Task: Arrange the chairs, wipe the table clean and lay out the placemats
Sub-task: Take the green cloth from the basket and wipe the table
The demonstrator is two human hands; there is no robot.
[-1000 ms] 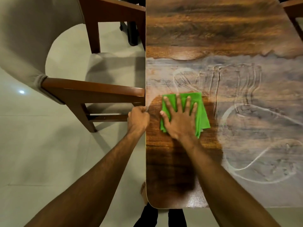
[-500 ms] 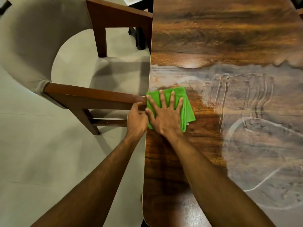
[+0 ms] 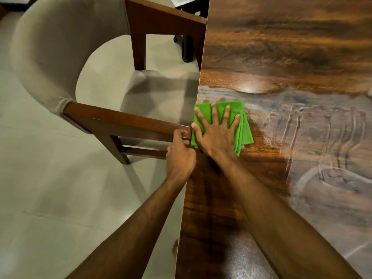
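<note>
Since pale film covers much of table (image 3: pixel 281 47), wiping looks mid-job. Chair (image 3: pixel 50 57) tucked at left side, armrest (image 3: pixel 128 121) butting table edge. Green cloth (image 3: pixel 244 129) folded, lying at that edge, between clean wood and film. Right hand (image 3: pixel 216 135) flat on cloth, fingers spread, pressing. Left hand (image 3: pixel 180 158) fingers curled round armrest end, probably bracing. Placemats unseen.
</note>
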